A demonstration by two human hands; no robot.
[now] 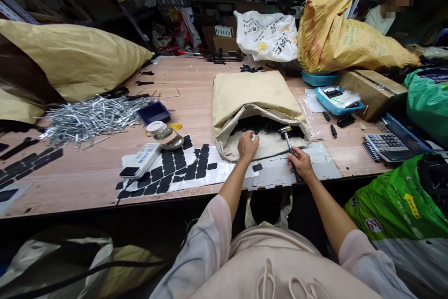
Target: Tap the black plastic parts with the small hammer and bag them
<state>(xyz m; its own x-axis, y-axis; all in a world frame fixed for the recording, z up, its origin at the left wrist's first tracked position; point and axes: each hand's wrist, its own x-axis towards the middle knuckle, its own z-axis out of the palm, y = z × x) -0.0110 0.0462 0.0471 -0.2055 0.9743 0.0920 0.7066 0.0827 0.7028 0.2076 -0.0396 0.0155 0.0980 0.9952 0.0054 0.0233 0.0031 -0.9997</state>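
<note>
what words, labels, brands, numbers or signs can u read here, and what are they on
"公司": white bag; its other print is too creased or small.
Arrow sign, no readable wording: green bag at lower right; its badge is unclear.
Too blurred or small: yellow sack, white box, calculator.

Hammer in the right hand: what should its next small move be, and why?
Probably draw the hammer back a little, clear of the sack: the right hand grips it, its head shows against the sack's dark opening, and the left hand is at that opening too, so a knock seems possible.
</note>
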